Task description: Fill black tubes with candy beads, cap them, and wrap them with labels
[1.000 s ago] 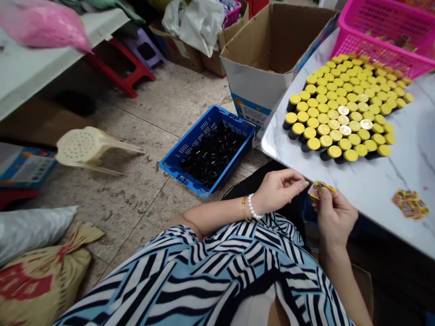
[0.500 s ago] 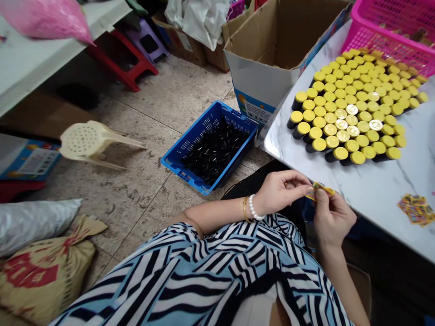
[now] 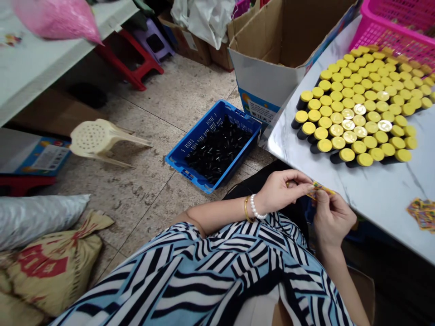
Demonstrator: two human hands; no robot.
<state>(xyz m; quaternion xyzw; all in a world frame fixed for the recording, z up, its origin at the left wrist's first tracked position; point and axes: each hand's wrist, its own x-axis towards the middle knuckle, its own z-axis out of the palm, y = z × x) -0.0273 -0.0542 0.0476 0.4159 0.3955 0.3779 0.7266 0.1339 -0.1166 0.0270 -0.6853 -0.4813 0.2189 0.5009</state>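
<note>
Between my two hands, near the table's edge, is a small yellow printed sticker [image 3: 319, 187], partly covered by my fingers. My left hand [image 3: 281, 191], with a pearl bracelet and a gold bangle at the wrist, pinches its left end. The thumb and fingers of my right hand [image 3: 332, 218] are closed on its right side. More printed stickers [image 3: 422, 213] lie in a loose pile at the right of the white marbled table [image 3: 343, 181]. Beyond my hands, many black tubes with yellow caps [image 3: 360, 108] stand packed together on the tabletop.
A blue crate [image 3: 173, 158] of black tubes sits on the floor, beside an open cardboard box [image 3: 265, 77]. At the table's far end is a pink basket [image 3: 401, 31]. A cream stool [image 3: 91, 136] and tied sacks [image 3: 50, 267] stand to the left.
My view has turned slightly left, so the surroundings sit further right in the picture. Both hands keep their hold on the sticker, with hardly any movement.
</note>
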